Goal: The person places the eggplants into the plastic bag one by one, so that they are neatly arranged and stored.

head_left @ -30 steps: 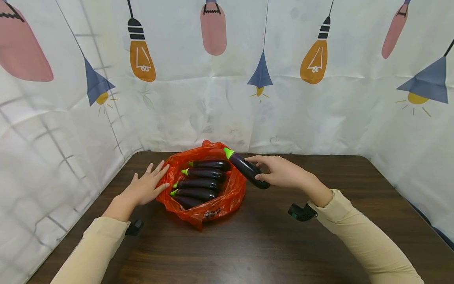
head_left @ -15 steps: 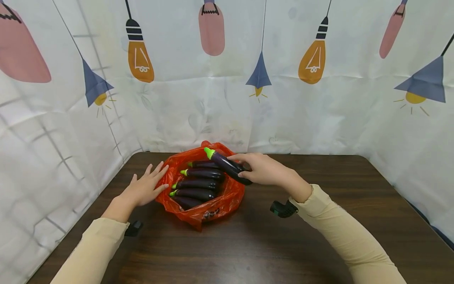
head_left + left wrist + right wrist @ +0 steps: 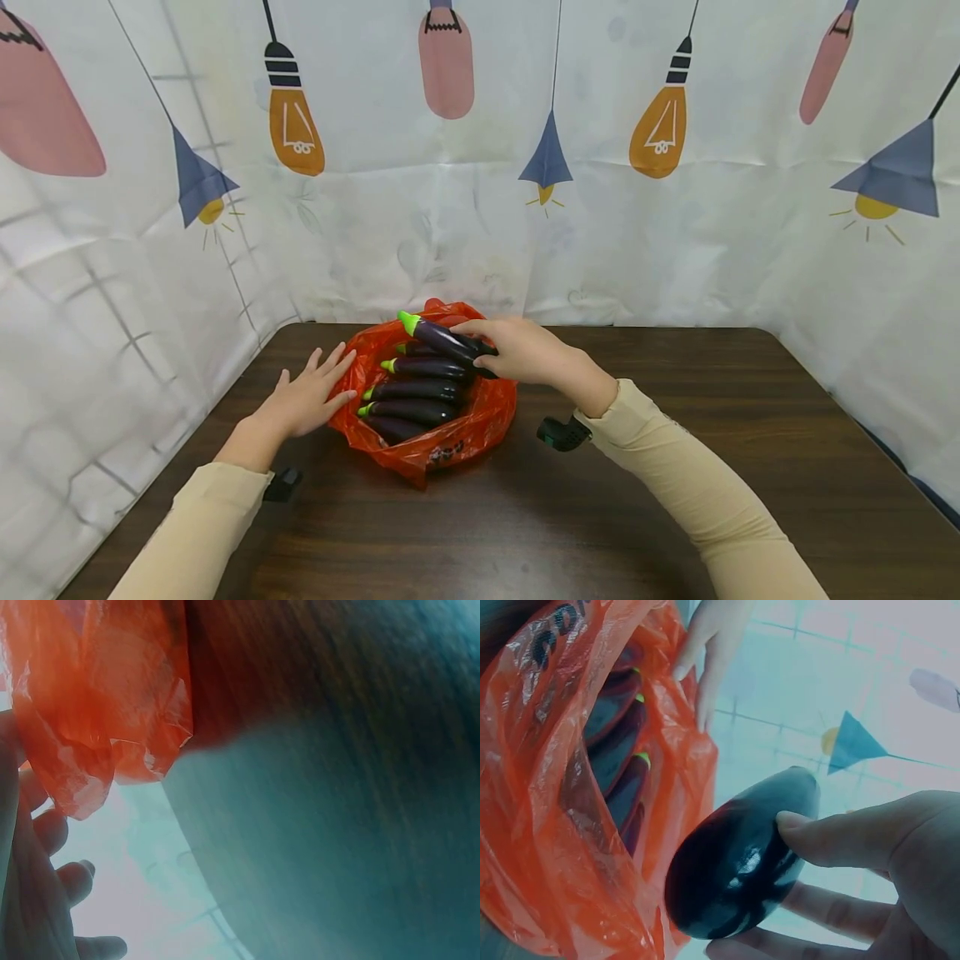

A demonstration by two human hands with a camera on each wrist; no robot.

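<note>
My right hand (image 3: 525, 354) grips a dark purple eggplant (image 3: 442, 337) by its thick end, above the far side of a red plastic bag (image 3: 480, 433). The held eggplant (image 3: 739, 859) tilts, its green stem end pointing up and left. Inside the open bag several more eggplants (image 3: 423, 390) lie side by side, stems to the left. One at the back is partly covered by the held one. With fingers spread, my left hand (image 3: 303, 400) touches the bag's left rim. In the left wrist view, fingertips lie beside the bag's thin red film (image 3: 97, 697).
The bag stands on a dark brown wooden table (image 3: 420, 542), toward its back edge. A white curtain (image 3: 480, 242) printed with lamps and bulbs hangs behind and along the sides. A black wrist camera (image 3: 562, 433) sits under the right wrist.
My right hand has carried the eggplant leftward, from beyond the bag's right rim to above the eggplants inside. The left hand stays at the left rim.
</note>
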